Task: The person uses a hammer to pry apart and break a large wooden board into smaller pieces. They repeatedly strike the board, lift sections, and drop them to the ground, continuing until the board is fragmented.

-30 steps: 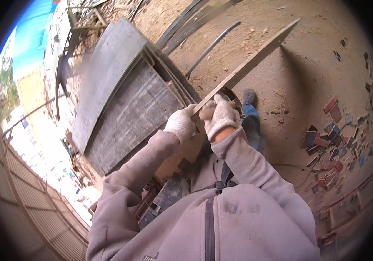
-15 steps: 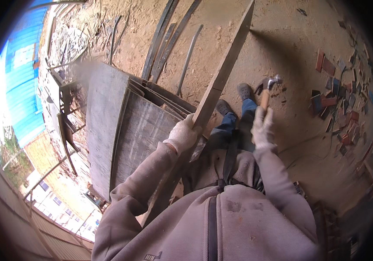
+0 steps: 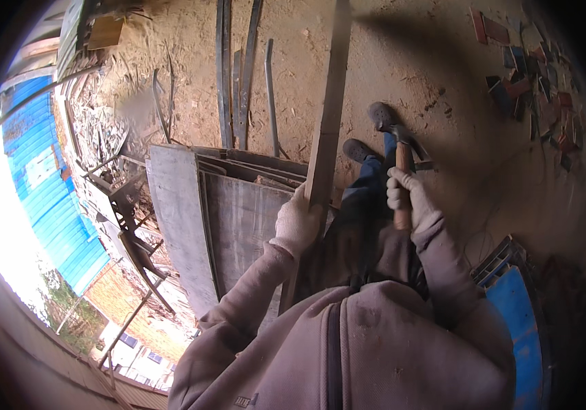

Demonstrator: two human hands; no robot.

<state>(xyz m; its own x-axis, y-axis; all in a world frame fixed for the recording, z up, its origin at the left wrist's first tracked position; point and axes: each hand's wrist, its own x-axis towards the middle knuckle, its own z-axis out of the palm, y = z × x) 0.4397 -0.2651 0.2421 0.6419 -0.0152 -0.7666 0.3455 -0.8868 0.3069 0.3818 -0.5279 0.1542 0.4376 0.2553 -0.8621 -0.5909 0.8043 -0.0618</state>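
Note:
A long squared timber (image 3: 327, 130) runs from beside my body up past the far edge of the view. My left hand (image 3: 298, 222), in a pale glove, is wrapped round it near its middle. In my gloved right hand (image 3: 410, 193) is a claw hammer (image 3: 402, 156), held by its wooden handle with the metal head pointing away from me. The hammer head hangs over my right leg, close to my shoe (image 3: 380, 116). Beyond my left hand, a stack of grey boards (image 3: 255, 225) leans or lies to the left of the timber.
Dark strips (image 3: 225, 82) and a thin pipe (image 3: 270, 96) lie on the dirt ahead. Red and dark offcuts (image 3: 518, 85) are scattered at the far right. A blue panel (image 3: 515, 307) stands near my right elbow. Scrap and a metal frame (image 3: 132, 225) are at the left.
My view has turned, and the timber now stands more upright in it. The hammer has come closer to my body, its head now by my right leg. A blue panel has come into view.

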